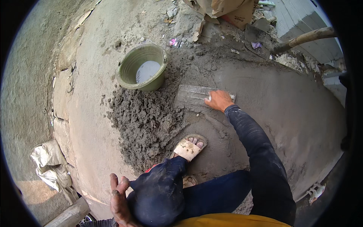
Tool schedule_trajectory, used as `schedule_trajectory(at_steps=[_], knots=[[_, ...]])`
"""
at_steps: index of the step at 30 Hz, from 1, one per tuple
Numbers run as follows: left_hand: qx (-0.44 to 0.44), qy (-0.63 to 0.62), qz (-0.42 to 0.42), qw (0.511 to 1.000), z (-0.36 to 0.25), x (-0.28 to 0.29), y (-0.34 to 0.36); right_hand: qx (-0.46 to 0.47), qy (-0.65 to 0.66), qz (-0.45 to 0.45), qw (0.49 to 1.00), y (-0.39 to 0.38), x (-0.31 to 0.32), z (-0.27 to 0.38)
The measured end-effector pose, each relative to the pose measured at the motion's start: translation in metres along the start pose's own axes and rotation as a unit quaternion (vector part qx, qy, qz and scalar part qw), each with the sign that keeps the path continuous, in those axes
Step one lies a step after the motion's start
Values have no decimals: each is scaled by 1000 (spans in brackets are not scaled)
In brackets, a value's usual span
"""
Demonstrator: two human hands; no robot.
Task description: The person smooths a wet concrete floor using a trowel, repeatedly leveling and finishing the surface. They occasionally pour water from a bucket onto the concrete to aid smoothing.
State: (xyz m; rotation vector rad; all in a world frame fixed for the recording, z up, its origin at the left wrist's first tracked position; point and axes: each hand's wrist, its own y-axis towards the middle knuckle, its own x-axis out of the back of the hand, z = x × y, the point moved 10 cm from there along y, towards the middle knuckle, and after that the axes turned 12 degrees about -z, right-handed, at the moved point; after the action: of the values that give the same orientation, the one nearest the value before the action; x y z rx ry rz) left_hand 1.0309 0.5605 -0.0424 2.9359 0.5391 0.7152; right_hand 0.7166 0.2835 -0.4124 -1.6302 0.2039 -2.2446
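My right hand is closed around the handle of a flat rectangular plastering float, whose plate lies on the wet mortar surface. Smoothed grey mortar spreads to the right of it. Left of the float sits a heap of loose, lumpy mortar. A green bucket with pale liquid inside stands at the top of that heap. At the lower left, next to my bent knee, my left hand is raised with its fingers apart and nothing in it.
My sandalled foot rests between heap and smoothed mortar. A shovel with a wooden handle lies at the upper right, near a torn paper sack. White sacks lie at the left, above a wooden log.
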Motion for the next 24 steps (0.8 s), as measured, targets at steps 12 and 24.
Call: schedule_trajectory(at_steps=[12,24], knots=[[136,-57,-24,989,53,47,-40,-199,193,80,957,74,19,-35],[171,-82,2,982,59,31,-20,-187,170,119,960,-27,-17,-78]])
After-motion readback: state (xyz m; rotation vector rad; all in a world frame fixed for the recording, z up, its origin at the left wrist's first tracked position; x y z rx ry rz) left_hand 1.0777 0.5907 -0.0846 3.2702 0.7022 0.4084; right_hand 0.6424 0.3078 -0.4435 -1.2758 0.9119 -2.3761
